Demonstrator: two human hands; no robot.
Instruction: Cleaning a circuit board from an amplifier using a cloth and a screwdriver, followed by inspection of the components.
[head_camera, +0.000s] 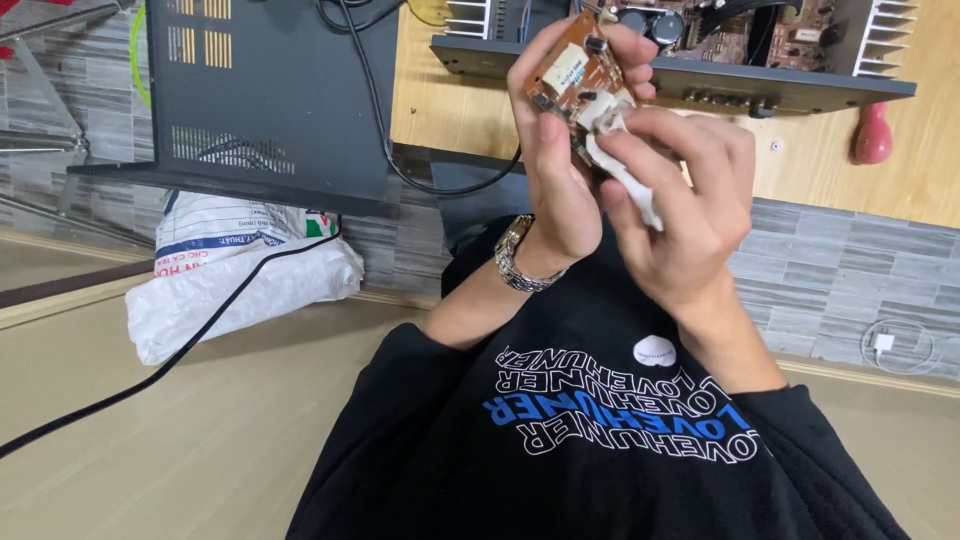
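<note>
We hold a small brown circuit board (578, 72) up in our left hand (560, 170), fingers wrapped around its edges, thumb along the near side. Our right hand (680, 210) pinches a white cloth (620, 165) against the board's lower corner, fingertips closed on it. Just behind sits an opened amplifier chassis (700, 70) on the wooden bench (850, 190).

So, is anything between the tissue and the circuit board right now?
Nothing visible. The right hand presses the tissue straight against the lower end of the circuit board. The left hand grips the board by its edges, clear of that spot.
</note>
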